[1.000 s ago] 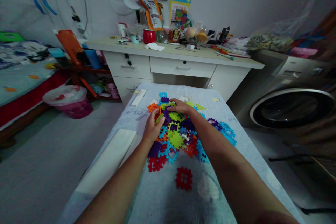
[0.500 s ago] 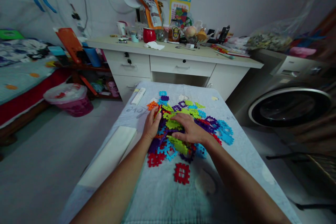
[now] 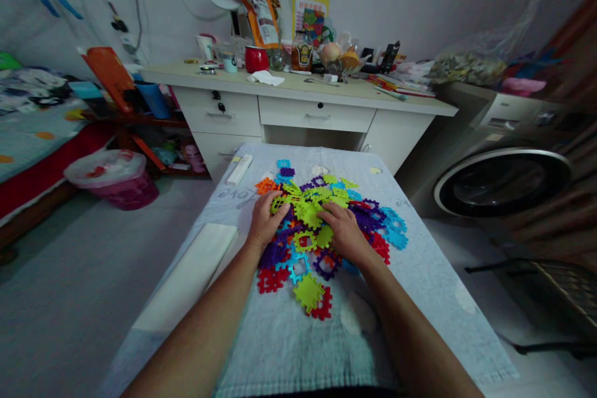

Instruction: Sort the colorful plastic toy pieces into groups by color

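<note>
A loose heap of plastic interlocking tiles with notched edges lies before me, in yellow-green, purple, red, blue and orange. My left hand (image 3: pixel 265 219) is at the heap's left side, its thumb and fingers closed around a yellow-green interlocking tile (image 3: pixel 278 204). Across from it, my right hand (image 3: pixel 344 230) rests on the right of the heap. Its fingers are extended and touch yellow-green tiles (image 3: pixel 308 212) in the middle. Closest to me, a solid yellow-green tile (image 3: pixel 308 292) partly covers a red tile (image 3: pixel 325 305). A purple frame tile (image 3: pixel 327 264) lies beside my right wrist.
The tiles lie on a cloth-covered table (image 3: pixel 298 354). A long white block (image 3: pixel 191 277) and a small white box (image 3: pixel 240 170) are along its left side. Behind stands a cluttered white desk (image 3: pixel 289 99); a washing machine (image 3: pixel 504 155) is at right, a pink bin (image 3: pixel 116 180) at left.
My right hand has shifted right, off the centre of the heap. A yellow-green tile now overlaps the nearest red one. The tile in my left hand has turned its flat side toward me.
</note>
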The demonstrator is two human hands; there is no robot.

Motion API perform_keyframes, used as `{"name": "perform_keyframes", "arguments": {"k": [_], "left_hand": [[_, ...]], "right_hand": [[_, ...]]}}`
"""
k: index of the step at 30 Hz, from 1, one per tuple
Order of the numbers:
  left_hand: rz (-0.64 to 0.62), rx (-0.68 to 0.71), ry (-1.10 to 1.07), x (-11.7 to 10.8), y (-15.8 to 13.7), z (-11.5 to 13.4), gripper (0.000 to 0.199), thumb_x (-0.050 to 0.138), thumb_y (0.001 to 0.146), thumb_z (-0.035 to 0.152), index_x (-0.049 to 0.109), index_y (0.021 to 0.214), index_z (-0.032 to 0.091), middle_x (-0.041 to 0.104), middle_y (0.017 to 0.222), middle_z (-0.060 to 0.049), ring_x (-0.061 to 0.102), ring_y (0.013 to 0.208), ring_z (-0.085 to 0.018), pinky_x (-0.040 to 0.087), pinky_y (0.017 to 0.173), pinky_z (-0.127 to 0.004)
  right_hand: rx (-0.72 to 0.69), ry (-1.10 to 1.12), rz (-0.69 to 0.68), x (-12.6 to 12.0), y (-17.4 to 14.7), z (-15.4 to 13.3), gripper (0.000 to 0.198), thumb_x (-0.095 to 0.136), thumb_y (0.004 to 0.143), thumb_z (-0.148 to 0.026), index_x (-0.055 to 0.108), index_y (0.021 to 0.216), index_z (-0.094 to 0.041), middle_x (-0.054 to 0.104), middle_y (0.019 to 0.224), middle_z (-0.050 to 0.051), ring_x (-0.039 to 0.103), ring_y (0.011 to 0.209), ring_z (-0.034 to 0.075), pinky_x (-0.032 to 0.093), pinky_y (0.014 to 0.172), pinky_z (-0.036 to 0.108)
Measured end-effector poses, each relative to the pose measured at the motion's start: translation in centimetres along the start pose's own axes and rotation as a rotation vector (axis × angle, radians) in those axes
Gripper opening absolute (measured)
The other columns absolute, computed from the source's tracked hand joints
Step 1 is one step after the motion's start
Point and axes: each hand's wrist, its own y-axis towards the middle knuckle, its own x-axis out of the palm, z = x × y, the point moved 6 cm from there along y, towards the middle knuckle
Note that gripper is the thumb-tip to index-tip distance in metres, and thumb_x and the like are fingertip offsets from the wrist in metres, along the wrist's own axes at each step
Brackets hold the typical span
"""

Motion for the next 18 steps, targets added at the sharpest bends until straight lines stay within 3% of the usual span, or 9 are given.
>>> {"name": "perform_keyframes", "arguments": {"k": [6, 11, 14, 18], "left_hand": [[-0.062, 0.084, 0.087, 0.1, 0.3, 0.6, 0.041, 0.048, 0.089, 0.053, 0.072, 0.100, 0.022, 0.061, 0.122, -0.010, 0.055, 0.121, -0.027, 0.040, 0.109, -0.047], [-0.126, 0.100, 0.131, 0.9, 1.5, 2.0, 0.046, 0.033, 0.097, 0.043, 0.073, 0.091, 0.020, 0.064, 0.115, -0.009, 0.058, 0.114, -0.024, 0.042, 0.106, -0.043], [-0.176, 0.084, 0.285, 1.7, 3.5, 2.4, 0.032, 0.049, 0.088, 0.036, 0.070, 0.104, 0.019, 0.063, 0.118, -0.011, 0.056, 0.117, -0.026, 0.041, 0.107, -0.043], [-0.386, -0.026, 0.430, 3.9, 6.4, 1.4, 0.047, 0.064, 0.072, 0.029, 0.066, 0.119, 0.022, 0.065, 0.115, -0.010, 0.059, 0.115, -0.030, 0.043, 0.102, -0.041]], "right_hand": [[0.167, -0.061, 0.178, -0.6, -0.1, 3.2, 0.069, 0.046, 0.067, 0.003, 0.060, 0.131, -0.017, 0.053, 0.142, 0.016, 0.046, 0.133, 0.027, 0.031, 0.112, 0.047], [0.203, -0.012, 0.384, -1.2, -0.7, 5.4, 0.066, 0.046, 0.066, 0.001, 0.060, 0.129, -0.012, 0.058, 0.134, 0.016, 0.050, 0.129, 0.027, 0.038, 0.109, 0.042], [0.167, 0.038, 0.458, -1.8, -1.0, 6.1, 0.065, 0.044, 0.066, 0.000, 0.060, 0.128, -0.011, 0.059, 0.132, 0.016, 0.052, 0.126, 0.026, 0.040, 0.109, 0.041], [0.159, 0.122, 0.506, -3.3, -1.5, 6.6, 0.063, 0.044, 0.065, -0.002, 0.061, 0.125, -0.012, 0.059, 0.130, 0.015, 0.053, 0.123, 0.026, 0.041, 0.109, 0.042]]}}
